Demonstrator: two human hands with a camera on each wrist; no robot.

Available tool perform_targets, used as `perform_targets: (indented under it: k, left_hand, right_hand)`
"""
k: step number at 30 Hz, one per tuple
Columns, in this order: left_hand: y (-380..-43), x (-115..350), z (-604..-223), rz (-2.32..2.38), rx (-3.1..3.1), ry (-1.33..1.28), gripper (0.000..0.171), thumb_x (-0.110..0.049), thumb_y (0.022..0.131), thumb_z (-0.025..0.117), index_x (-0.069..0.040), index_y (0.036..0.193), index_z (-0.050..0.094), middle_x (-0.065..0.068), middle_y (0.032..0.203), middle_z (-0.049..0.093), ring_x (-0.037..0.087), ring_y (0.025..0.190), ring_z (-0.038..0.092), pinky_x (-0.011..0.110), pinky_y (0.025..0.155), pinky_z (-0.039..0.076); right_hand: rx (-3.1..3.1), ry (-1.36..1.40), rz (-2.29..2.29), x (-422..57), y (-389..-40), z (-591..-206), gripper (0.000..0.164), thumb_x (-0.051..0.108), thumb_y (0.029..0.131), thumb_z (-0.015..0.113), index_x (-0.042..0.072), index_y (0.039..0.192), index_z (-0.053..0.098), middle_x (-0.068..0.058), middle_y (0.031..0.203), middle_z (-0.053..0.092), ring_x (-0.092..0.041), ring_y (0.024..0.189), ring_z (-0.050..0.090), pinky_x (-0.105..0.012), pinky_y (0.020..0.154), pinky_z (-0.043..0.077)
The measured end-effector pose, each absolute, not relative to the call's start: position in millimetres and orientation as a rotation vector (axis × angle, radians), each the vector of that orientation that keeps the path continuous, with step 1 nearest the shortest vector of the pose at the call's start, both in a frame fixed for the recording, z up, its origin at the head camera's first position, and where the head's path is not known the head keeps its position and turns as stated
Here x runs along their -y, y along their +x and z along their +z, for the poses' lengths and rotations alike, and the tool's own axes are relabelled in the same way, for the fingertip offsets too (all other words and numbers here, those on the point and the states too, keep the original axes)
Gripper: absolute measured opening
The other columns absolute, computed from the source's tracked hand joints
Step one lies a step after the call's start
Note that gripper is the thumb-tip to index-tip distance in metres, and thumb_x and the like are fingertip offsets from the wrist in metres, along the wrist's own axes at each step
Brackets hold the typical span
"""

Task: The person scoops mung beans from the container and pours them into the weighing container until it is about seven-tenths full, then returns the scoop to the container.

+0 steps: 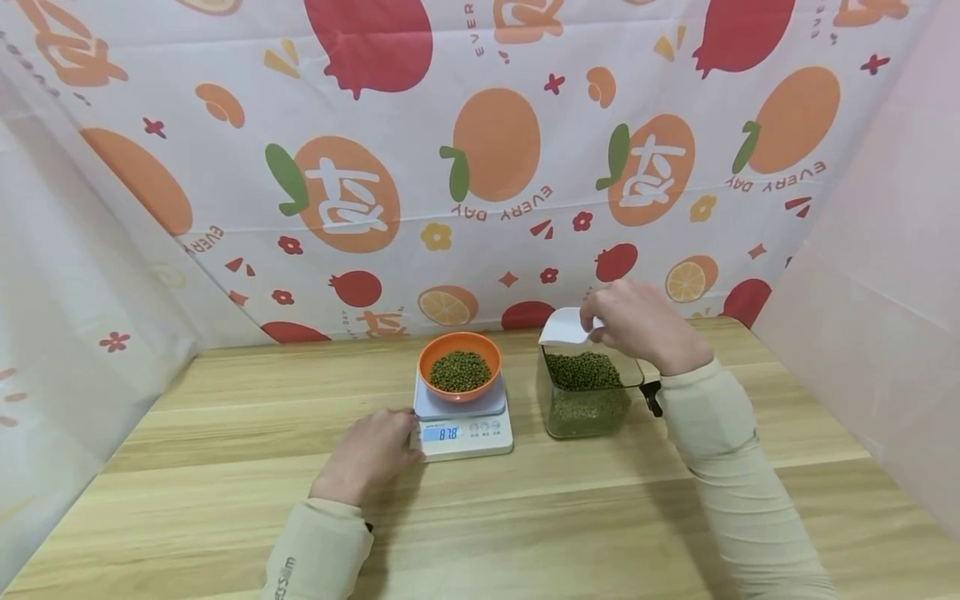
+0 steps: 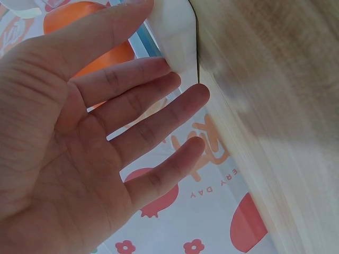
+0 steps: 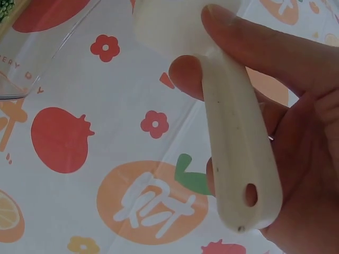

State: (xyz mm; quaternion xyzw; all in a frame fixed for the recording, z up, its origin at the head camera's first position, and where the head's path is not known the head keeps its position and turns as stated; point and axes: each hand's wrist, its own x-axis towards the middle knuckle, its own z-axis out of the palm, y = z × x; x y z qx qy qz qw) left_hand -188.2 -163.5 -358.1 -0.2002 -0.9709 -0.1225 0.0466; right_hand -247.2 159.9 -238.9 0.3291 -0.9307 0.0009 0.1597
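My right hand [image 1: 637, 323] grips a white scoop [image 1: 562, 327] over the back of a clear square container [image 1: 585, 423] of green beans, probably mung beans. The right wrist view shows thumb and fingers pinching the top of the scoop's handle [image 3: 238, 143]; what the scoop's bowl holds is hidden. An orange bowl [image 1: 459, 341] with green beans [image 1: 459, 372] sits on a white kitchen scale [image 1: 497, 444] whose display [image 1: 442, 434] seems to read 87.8. My left hand [image 1: 375, 450] touches the scale's left front side, its fingers [image 2: 143, 132] loosely extended in the left wrist view.
A wooden tabletop [image 1: 510, 525] lies beneath everything. Fruit-printed white cloth [image 1: 420, 183] rises right behind the scale and container, with pale sheets at both sides. A black clip-like part [image 1: 651, 398] shows beside the container, near my right sleeve.
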Motion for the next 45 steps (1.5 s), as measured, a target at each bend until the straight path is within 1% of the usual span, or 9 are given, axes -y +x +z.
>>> perform_targets:
  k: [5, 8, 15, 20, 25, 32, 37, 43, 45]
  left_hand:
    - [-187.8, 162.8, -358.6, -0.396, 2.968, -0.606, 0.015, -0.004, 0.068, 0.070, -0.009, 0.066, 0.056, -0.002, 0.061, 0.047, 0.012, 0.052, 0.040, 0.028, 0.049, 0.039]
    - [-188.0, 163.0, -358.8, -0.389, 2.955, -0.611, 0.014, -0.002, 0.068, 0.067, -0.008, 0.066, 0.055, -0.001, 0.060, 0.046, 0.012, 0.050, 0.039, 0.028, 0.047, 0.038]
    - [-188.7, 163.8, -358.9, -0.376, 2.954, -0.609, 0.018, -0.002, 0.067, 0.067, -0.011, 0.062, 0.052, -0.002, 0.059, 0.046, 0.012, 0.051, 0.039, 0.027, 0.047, 0.037]
    - [-188.2, 163.8, -359.6, -0.369, 2.960, -0.597, 0.014, -0.007, 0.067, 0.072, -0.008, 0.069, 0.058, -0.002, 0.063, 0.051, 0.012, 0.053, 0.041, 0.029, 0.050, 0.041]
    - [-186.0, 163.8, -359.8, -0.368, 2.971, -0.598, 0.018, -0.012, 0.065, 0.077, -0.007, 0.076, 0.063, -0.001, 0.069, 0.058, 0.010, 0.056, 0.045, 0.030, 0.055, 0.046]
    - [-187.5, 164.1, -358.5, -0.365, 2.947, -0.606, 0.013, -0.006, 0.067, 0.072, -0.006, 0.072, 0.060, -0.001, 0.063, 0.050, 0.012, 0.053, 0.041, 0.029, 0.049, 0.040]
    - [-187.8, 164.2, -358.6, -0.346, 2.955, -0.600, 0.016, -0.010, 0.066, 0.075, -0.006, 0.075, 0.061, -0.001, 0.064, 0.052, 0.012, 0.055, 0.041, 0.029, 0.051, 0.041]
    - [-187.5, 164.3, -358.4, -0.356, 2.946, -0.611, 0.012, -0.004, 0.067, 0.068, -0.008, 0.068, 0.057, -0.001, 0.061, 0.047, 0.013, 0.052, 0.040, 0.029, 0.049, 0.038]
    - [-187.4, 164.3, -358.5, -0.357, 2.947, -0.609, 0.012, -0.004, 0.067, 0.069, -0.008, 0.068, 0.057, -0.001, 0.061, 0.047, 0.013, 0.052, 0.039, 0.029, 0.049, 0.038]
  right_hand:
    - [2.677, 0.930, 0.000, -160.9, -246.5, -239.8, 0.011, 0.011, 0.066, 0.077, 0.015, 0.073, 0.069, 0.000, 0.077, 0.066, -0.014, 0.063, 0.052, -0.033, 0.052, 0.045]
    - [2.674, 0.931, -0.002, -161.3, -246.8, -240.1, 0.011, 0.010, 0.066, 0.077, 0.015, 0.071, 0.069, 0.000, 0.076, 0.066, -0.014, 0.063, 0.051, -0.033, 0.051, 0.045]
    - [2.679, 0.951, 0.004, -162.7, -247.6, -239.0, 0.014, 0.006, 0.064, 0.076, 0.017, 0.067, 0.068, 0.002, 0.075, 0.064, -0.014, 0.064, 0.051, -0.032, 0.052, 0.045]
    - [2.720, 0.943, -0.005, -162.6, -248.9, -240.4, 0.014, 0.006, 0.064, 0.076, 0.018, 0.068, 0.068, 0.002, 0.076, 0.064, -0.015, 0.068, 0.053, -0.034, 0.054, 0.047]
    - [2.755, 0.942, -0.009, -162.7, -248.9, -240.6, 0.015, 0.002, 0.064, 0.072, 0.017, 0.068, 0.069, 0.001, 0.077, 0.064, -0.015, 0.068, 0.053, -0.033, 0.054, 0.047]
    - [2.782, 0.921, -0.029, -163.4, -249.8, -238.5, 0.017, -0.001, 0.064, 0.069, 0.016, 0.068, 0.069, 0.001, 0.076, 0.062, -0.017, 0.071, 0.053, -0.036, 0.057, 0.047]
    - [2.814, 0.928, -0.064, -163.4, -250.5, -239.2, 0.020, -0.001, 0.063, 0.069, 0.018, 0.066, 0.067, 0.001, 0.076, 0.062, -0.017, 0.072, 0.052, -0.036, 0.059, 0.047]
    - [2.825, 0.964, -0.092, -163.4, -251.5, -239.5, 0.020, -0.001, 0.062, 0.070, 0.018, 0.062, 0.064, -0.001, 0.075, 0.061, -0.017, 0.071, 0.053, -0.037, 0.061, 0.047]
    - [2.829, 0.967, -0.096, -163.6, -251.6, -239.3, 0.020, 0.000, 0.062, 0.071, 0.018, 0.062, 0.063, -0.001, 0.075, 0.061, -0.017, 0.070, 0.052, -0.037, 0.061, 0.047]
